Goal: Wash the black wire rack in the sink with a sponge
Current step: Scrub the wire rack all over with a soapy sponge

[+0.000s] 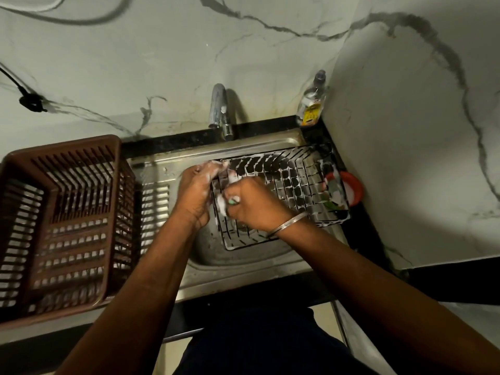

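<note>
The black wire rack (292, 185) lies tilted across the steel sink (173, 169), its right end resting on the dark counter. My left hand (194, 188), covered in suds, grips the rack's left edge. My right hand (254, 204) holds a foamy green sponge (230, 203) against the rack's wires near that same left edge. Most of the sponge is hidden inside my fingers.
A brown plastic dish basket (62, 220) stands on the drainboard at the left. The chrome tap (220, 109) rises behind the sink. A clear bottle (312, 101) stands in the back right corner. A round orange container (351, 188) sits under the rack's right end.
</note>
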